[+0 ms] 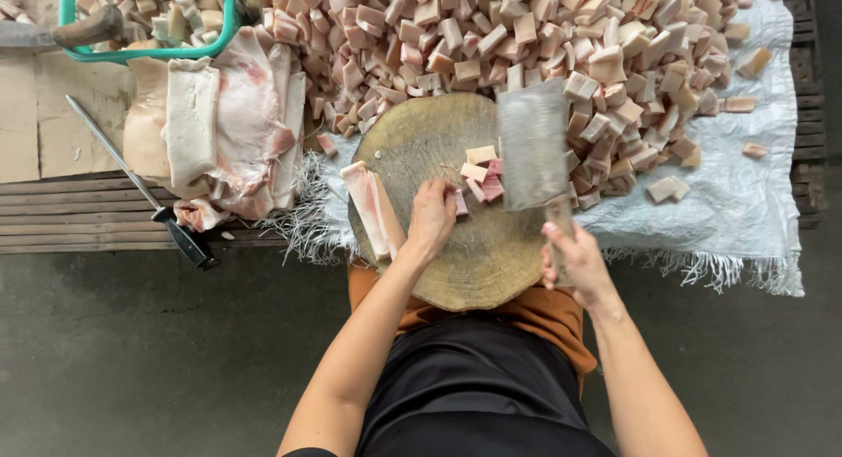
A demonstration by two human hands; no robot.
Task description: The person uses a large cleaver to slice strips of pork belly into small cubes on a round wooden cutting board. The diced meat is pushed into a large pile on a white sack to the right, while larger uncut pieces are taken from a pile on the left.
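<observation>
My right hand (577, 262) grips the handle of a broad steel cleaver (531, 146), whose blade lies flat over the right side of a round wooden chopping block (438, 141). My left hand (431, 217) rests on the block, fingers bent on a small pink-and-white piece of fatty pork (460, 203). A few cut cubes (481, 172) lie between my left hand and the blade. Long strips of pork fat (368, 207) lie on the block's left edge.
A large heap of cut pork cubes (526, 36) covers a white woven sheet (745, 194) behind the block. Slabs of uncut pork skin and fat (219, 115) lie left. A sharpening steel (132, 181) and a green basket (149, 52) are far left.
</observation>
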